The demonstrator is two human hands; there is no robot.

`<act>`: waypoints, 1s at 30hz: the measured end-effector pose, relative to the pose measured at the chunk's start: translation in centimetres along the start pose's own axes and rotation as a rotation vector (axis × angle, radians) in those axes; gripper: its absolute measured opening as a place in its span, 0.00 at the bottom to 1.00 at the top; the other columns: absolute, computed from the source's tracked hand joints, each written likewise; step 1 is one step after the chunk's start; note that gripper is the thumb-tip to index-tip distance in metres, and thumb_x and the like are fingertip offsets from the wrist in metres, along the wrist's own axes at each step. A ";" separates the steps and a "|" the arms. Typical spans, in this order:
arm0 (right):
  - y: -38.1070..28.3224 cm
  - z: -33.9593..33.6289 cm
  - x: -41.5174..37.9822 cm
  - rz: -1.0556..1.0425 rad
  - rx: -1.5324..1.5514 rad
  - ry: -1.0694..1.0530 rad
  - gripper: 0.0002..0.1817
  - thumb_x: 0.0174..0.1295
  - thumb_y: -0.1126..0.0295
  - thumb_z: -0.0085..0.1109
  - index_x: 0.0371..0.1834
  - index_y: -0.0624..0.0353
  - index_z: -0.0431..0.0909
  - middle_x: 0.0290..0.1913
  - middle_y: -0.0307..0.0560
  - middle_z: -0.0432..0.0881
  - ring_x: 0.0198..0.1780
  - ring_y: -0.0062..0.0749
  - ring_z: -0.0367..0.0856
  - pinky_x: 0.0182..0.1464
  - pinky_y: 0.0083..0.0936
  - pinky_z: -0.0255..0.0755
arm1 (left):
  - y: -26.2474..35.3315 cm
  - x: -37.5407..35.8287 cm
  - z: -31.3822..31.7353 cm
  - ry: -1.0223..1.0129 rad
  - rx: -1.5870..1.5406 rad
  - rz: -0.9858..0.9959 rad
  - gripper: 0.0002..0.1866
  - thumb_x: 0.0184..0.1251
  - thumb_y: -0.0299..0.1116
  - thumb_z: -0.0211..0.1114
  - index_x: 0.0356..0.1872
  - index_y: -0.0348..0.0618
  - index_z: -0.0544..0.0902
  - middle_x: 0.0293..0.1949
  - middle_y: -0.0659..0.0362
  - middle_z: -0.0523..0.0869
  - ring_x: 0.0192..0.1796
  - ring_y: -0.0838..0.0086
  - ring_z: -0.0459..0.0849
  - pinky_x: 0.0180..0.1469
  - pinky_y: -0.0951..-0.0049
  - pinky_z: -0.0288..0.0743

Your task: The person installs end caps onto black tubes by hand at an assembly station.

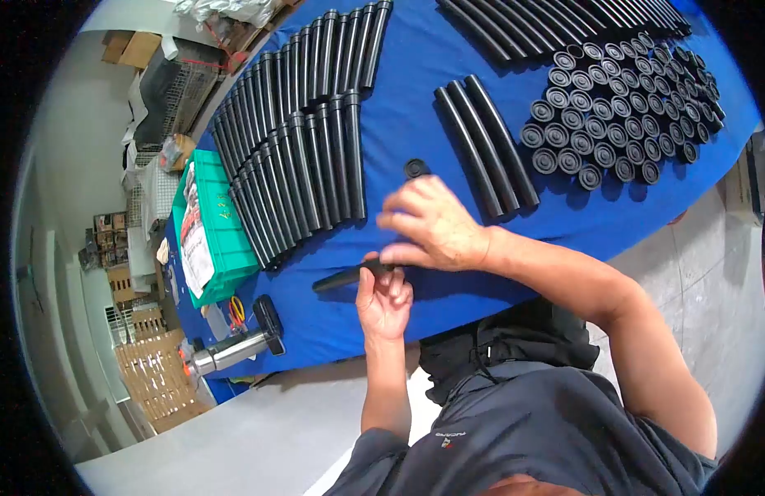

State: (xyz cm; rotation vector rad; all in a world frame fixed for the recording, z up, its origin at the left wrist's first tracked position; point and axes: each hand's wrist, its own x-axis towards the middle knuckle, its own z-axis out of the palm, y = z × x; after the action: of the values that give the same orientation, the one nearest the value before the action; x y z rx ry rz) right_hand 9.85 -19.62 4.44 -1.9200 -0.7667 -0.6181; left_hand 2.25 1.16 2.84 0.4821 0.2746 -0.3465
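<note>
A short black tube (343, 279) lies across the upturned fingers of my left hand (384, 304), which is closed round it near its right end. Just above that end is my right hand (439, 227), palm down, with its fingers apart from the thumb and slightly blurred. The right thumb overlaps the tube's end, which it partly hides. Beyond the right fingertips a single round black cap (415, 169) lies on the blue cloth (399, 107). Three loose black tubes (486, 149) lie side by side to the right of it.
Rows of capped black tubes (304, 157) cover the table's left side. Many round black caps (601, 116) cluster at the right, below more tubes (548, 21). At the left edge stand a green bin (221, 223), scissors (236, 309) and a silver-and-black tool (238, 347).
</note>
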 end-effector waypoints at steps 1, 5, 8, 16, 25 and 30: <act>0.4 0.0 0.3 0.020 -0.117 0.037 0.24 0.55 0.54 0.71 0.50 0.56 0.80 0.54 0.50 0.78 0.58 0.50 0.74 0.63 0.50 0.65 | 0.0 0.1 0.0 0.008 0.078 0.065 0.17 0.72 0.40 0.67 0.57 0.50 0.80 0.38 0.60 0.83 0.35 0.70 0.80 0.31 0.73 0.75; 1.5 1.4 0.0 0.215 -0.515 -0.150 0.29 0.61 0.70 0.53 0.68 0.65 0.71 0.74 0.66 0.62 0.76 0.61 0.60 0.77 0.55 0.50 | 0.7 1.0 0.2 -0.033 0.233 0.200 0.17 0.68 0.33 0.70 0.56 0.47 0.80 0.57 0.47 0.84 0.61 0.52 0.82 0.55 0.55 0.86; 2.7 2.6 -0.7 0.236 -0.605 -0.212 0.28 0.62 0.70 0.52 0.66 0.67 0.72 0.73 0.68 0.64 0.74 0.63 0.63 0.76 0.54 0.54 | 0.6 1.4 -2.1 -0.127 0.273 0.215 0.16 0.71 0.33 0.67 0.57 0.44 0.79 0.62 0.41 0.80 0.62 0.45 0.82 0.60 0.49 0.84; 2.1 1.4 -0.2 0.137 -0.308 -0.130 0.22 0.60 0.73 0.57 0.59 0.60 0.76 0.57 0.58 0.75 0.55 0.49 0.79 0.53 0.39 0.77 | 0.9 1.7 -2.8 -0.134 0.243 0.284 0.19 0.68 0.30 0.69 0.58 0.42 0.78 0.59 0.44 0.83 0.60 0.50 0.83 0.61 0.52 0.84; 0.9 2.0 -0.1 0.853 1.002 -0.321 0.21 0.68 0.69 0.66 0.59 0.68 0.74 0.42 0.40 0.81 0.41 0.19 0.81 0.43 0.20 0.78 | 1.0 3.5 -1.2 -0.079 0.314 0.429 0.19 0.65 0.26 0.71 0.56 0.41 0.79 0.58 0.46 0.84 0.60 0.58 0.83 0.65 0.56 0.80; 0.4 1.9 -0.1 0.842 0.966 -0.318 0.21 0.67 0.73 0.66 0.61 0.67 0.73 0.43 0.39 0.81 0.43 0.18 0.80 0.49 0.20 0.78 | 0.5 3.4 -0.8 -0.052 0.395 0.456 0.19 0.65 0.25 0.71 0.56 0.40 0.79 0.59 0.46 0.82 0.61 0.59 0.83 0.64 0.54 0.81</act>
State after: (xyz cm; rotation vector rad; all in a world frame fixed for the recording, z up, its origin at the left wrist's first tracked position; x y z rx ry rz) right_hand 10.23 -18.10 3.33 -1.2272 -0.2678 0.5231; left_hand 5.40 1.07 1.16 0.9031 0.0372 0.0372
